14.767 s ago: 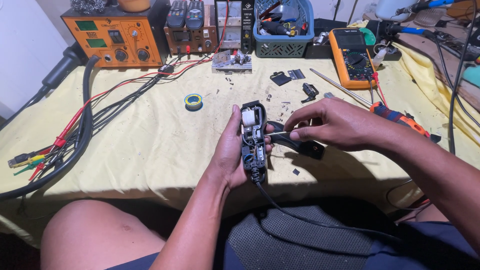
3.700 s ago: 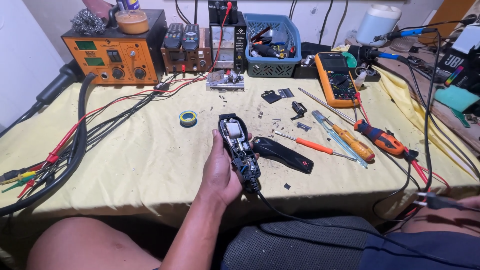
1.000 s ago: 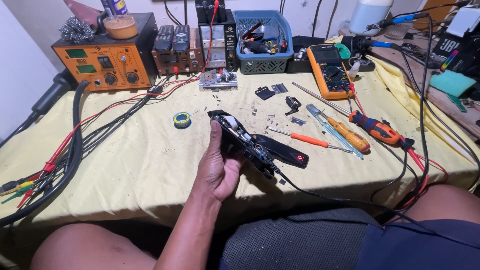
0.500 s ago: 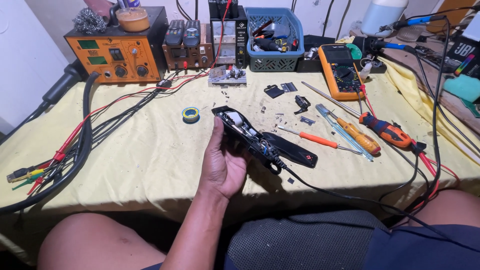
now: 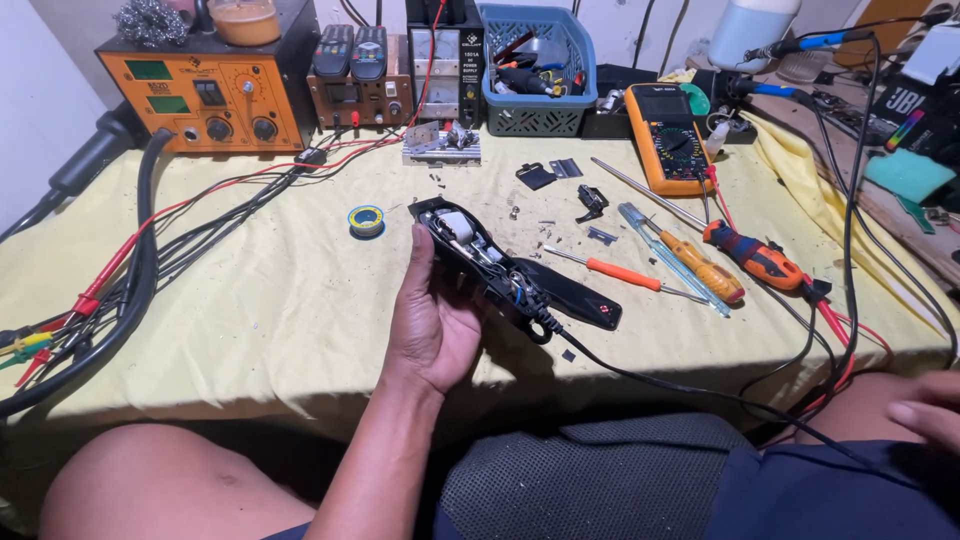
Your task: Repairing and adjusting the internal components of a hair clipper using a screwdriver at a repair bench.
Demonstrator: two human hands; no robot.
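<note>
- Head view: opened hair clipper lies diagonal, blade end toward the solder reel, cord end toward me.
- My left hand cups it from beneath, palm up, fingers gripping.
- My right hand is far right of the clipper, loosely curled, holding nothing.

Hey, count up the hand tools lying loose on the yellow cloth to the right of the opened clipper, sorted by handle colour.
Orange handle: 2, a slim screwdriver and a thicker one
Red and blue handle: 1, a stubby driver
Clear bluish handle: 1, a thin driver
Bare metal rod: 1
Total: 5

A black opened clipper lies over a yellow cloth, near orange-handled screwdrivers.
</note>
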